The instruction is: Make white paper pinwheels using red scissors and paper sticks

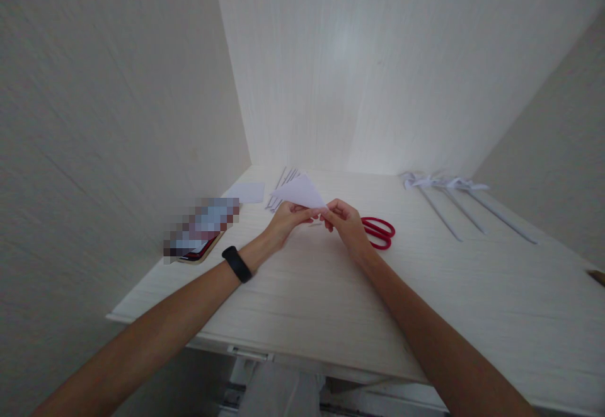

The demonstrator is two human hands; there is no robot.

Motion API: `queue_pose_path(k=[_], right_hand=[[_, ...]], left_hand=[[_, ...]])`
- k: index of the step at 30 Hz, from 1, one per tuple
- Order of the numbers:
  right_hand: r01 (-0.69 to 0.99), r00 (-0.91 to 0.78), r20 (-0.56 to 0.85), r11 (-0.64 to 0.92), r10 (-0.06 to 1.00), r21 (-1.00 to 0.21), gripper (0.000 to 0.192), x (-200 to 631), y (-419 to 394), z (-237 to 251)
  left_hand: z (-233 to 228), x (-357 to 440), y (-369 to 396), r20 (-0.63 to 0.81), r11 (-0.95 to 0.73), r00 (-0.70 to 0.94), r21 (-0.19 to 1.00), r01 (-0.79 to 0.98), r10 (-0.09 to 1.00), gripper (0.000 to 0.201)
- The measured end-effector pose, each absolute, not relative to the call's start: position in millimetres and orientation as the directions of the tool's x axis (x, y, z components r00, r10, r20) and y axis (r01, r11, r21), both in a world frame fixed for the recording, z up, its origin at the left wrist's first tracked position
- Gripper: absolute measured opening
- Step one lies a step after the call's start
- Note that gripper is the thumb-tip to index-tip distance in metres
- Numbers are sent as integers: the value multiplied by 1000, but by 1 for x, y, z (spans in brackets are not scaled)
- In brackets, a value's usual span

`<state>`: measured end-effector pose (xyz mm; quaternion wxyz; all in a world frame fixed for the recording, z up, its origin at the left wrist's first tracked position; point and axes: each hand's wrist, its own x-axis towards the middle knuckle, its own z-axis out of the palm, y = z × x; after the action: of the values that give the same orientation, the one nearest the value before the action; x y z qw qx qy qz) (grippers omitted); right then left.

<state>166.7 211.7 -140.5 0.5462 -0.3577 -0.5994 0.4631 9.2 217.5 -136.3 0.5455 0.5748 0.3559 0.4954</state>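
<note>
Both my hands meet over the middle of a pale wooden desk [331, 291]. My left hand [287, 218], with a black band on its wrist, and my right hand [345, 218] pinch the near corner of a folded white paper [302, 191] shaped like a triangle. The paper is lifted slightly above the desk, its wide end pointing away from me. Red-handled scissors [380, 231] lie on the desk just right of my right hand, partly hidden by it.
A phone [201, 231] with a blurred screen lies at the desk's left. A small white sheet [248, 192] and thin paper strips [281, 187] sit behind the hands. Several long white paper sticks [454, 206] lie at the back right. Walls close in on three sides.
</note>
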Motion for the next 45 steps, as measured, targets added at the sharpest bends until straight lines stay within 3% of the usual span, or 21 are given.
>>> queue_pose_path(k=[7,27,45], right_hand=[[-20,-132,341,341,931,-940,29,167,214,-145],[-60,-98,369,364,924,-929,28,165,216,-145],[-140,-56,353,343,934,-929,25,166,214,-141]], left_hand=[[-136,9,218,152,-141,190,988,-67,970,21],[-133,6,221,130,-108,68,960,-257,989,24],[-112,-25,235,199,-202,-47,910,-363,979,21]])
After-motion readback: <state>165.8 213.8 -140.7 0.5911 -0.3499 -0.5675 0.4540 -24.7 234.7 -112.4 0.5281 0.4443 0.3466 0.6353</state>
